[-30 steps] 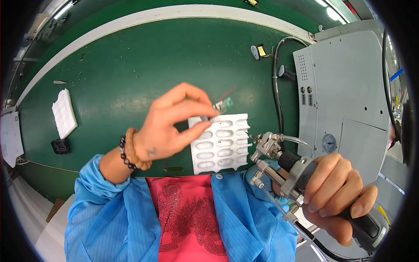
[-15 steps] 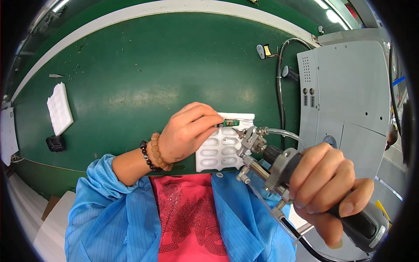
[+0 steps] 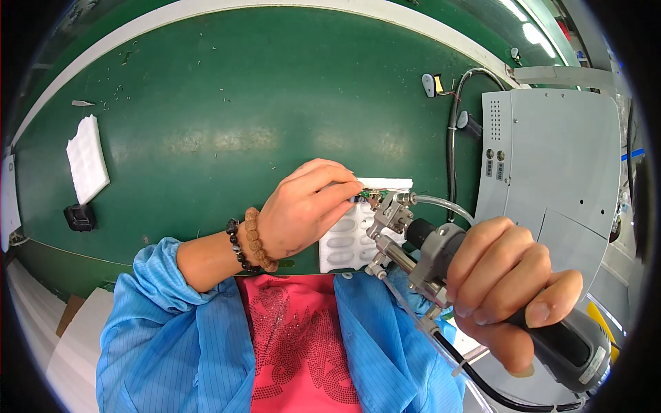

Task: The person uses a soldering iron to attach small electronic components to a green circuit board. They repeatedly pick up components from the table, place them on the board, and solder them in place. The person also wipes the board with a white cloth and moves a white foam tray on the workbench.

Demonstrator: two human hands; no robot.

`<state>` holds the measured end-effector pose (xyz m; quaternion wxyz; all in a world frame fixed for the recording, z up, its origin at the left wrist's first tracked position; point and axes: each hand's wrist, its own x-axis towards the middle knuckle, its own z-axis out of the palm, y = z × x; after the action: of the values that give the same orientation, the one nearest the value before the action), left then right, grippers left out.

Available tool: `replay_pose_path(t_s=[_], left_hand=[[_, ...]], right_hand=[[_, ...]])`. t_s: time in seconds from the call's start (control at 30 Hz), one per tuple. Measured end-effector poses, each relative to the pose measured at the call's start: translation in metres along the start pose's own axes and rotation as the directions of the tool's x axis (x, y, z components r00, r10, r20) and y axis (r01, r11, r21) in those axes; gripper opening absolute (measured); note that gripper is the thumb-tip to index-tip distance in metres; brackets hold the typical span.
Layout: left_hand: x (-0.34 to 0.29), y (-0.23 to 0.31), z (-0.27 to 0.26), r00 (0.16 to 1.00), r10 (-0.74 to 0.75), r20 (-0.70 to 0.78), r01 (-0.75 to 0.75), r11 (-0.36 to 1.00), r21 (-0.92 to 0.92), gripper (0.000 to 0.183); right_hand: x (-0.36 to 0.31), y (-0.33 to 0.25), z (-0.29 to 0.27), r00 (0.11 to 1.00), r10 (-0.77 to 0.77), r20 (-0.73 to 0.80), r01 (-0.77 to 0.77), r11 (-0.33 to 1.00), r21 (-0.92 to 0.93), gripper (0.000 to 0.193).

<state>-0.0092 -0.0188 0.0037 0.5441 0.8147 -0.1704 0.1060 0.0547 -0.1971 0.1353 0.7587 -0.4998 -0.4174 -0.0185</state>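
Note:
My left hand [image 3: 303, 206], with beaded bracelets on its wrist, pinches the left end of a small green circuit board [image 3: 366, 193]. The board lies at the far edge of a white moulded tray [image 3: 340, 243] with rows of oval hollows. In my right hand [image 3: 502, 282] is a powered screwdriver [image 3: 432, 265], its fingers wrapped round the black handle. It slants down to the left, and its metal nose end is over the board's right part. Whether the bit touches the board is hidden by the nose end.
A clear hose [image 3: 444, 203] runs from the screwdriver toward a grey machine cabinet [image 3: 551, 158] on the right. A black cable [image 3: 452, 151] curves beside it. Near that lies a small grey-and-yellow part [image 3: 432, 85]. At far left are a white foam piece [image 3: 88, 160] and a black block [image 3: 80, 217].
The screwdriver's nose has moved up and left relative to the board and now covers part of it. My left hand keeps its pinch. The whole view has shifted slightly.

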Motion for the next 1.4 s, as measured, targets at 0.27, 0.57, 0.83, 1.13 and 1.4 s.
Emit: replay_pose_path(t_s=[0.27,0.57,0.83,1.13,1.4], left_hand=[[0.0,0.001,0.0,1.0,0.002,0.003,-0.002,1.0,0.005,0.027],[0.001,0.0,0.001,1.0,-0.001,-0.005,0.001,1.0,-0.019,0.027],[0.001,0.002,0.0,1.0,-0.023,0.013,0.023,0.999,-0.027,0.029],[0.034,0.017,-0.04,0.995,-0.093,-0.036,0.097,0.984,0.151,0.026],[0.174,-0.086,-0.118,0.913,0.27,-0.305,0.074,0.626,0.776,0.036]], right_hand=[[-0.001,0.002,0.0,1.0,-0.003,-0.007,0.003,1.0,-0.017,0.042],[0.005,0.006,0.008,0.999,0.017,0.027,-0.016,0.999,-0.042,0.035],[0.002,-0.007,0.0,0.999,-0.034,-0.025,0.034,0.999,-0.005,0.038],[-0.015,-0.058,-0.021,0.963,-0.157,-0.218,0.17,0.985,0.043,0.034],[-0.01,-0.048,-0.025,0.986,-0.072,-0.147,0.086,0.992,0.092,0.029]])
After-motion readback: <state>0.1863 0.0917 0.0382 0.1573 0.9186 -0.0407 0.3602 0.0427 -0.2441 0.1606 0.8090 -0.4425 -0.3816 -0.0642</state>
